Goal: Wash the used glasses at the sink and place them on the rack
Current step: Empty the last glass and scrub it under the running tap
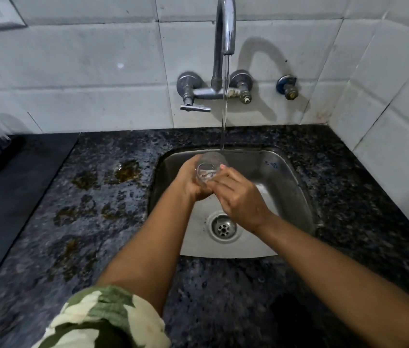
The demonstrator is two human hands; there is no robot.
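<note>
The person stands at the steel sink [286,177] w/ a clear drinking glass [209,169] held over the basin, tilted so its mouth faces back toward them, right under the stream of water [224,116] falling from the chrome wall tap [226,26]. Left hand [191,182] is wrapped round the glass body, fingers closed on it from the left; right hand [238,197] is closed on the near side/rim, thumb up by the lip, and whether any fingers reach inside I can't tell. So it looks like the rinse step, approx. early in the task since no rack shows in view. To do it well, I'd say: keep the left hand as the anchor, turn the glass w/ the right so water sweeps the whole inner wall, then tip it mouth-down to drain before moving off. Wet glass is slippery, so a firm wrap beats fingertip pinching, and keep it low over the basin, clear of the sink edge and the tap lever [195,108]. The granite counter [103,222] looks wet and stained, not a great spot to set it down.
</note>
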